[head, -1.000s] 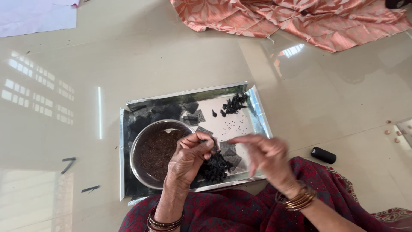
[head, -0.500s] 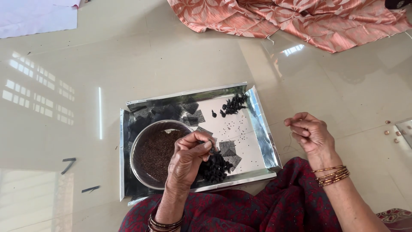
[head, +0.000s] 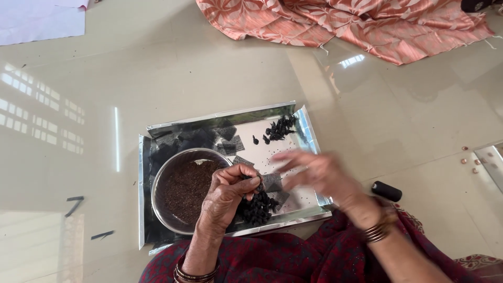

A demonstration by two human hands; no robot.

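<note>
My left hand (head: 226,193) hovers over the silver tray (head: 220,118), fingers pinched around a small black piece at the edge of the round steel bowl (head: 162,183) filled with dark brown seeds. Just below its fingertips lies a heap of small black pieces (head: 257,208). My right hand (head: 317,173), blurred by motion, is over the tray's right side with its fingers spread and nothing visible in it. Black net squares (head: 230,142) lie on the tray, and a second small cluster of black pieces (head: 280,127) sits at the far right corner.
A black thread spool (head: 386,191) lies on the glossy floor right of the tray. Orange patterned cloth (head: 346,23) is spread at the top. Small copper-coloured beads (head: 469,157) lie at the far right, and black scraps (head: 73,204) at the left. White sheet (head: 36,18) at top left.
My right hand swung out to the right of the tray and has now come back over its right side. My left hand stayed pinched over the bowl's edge.
</note>
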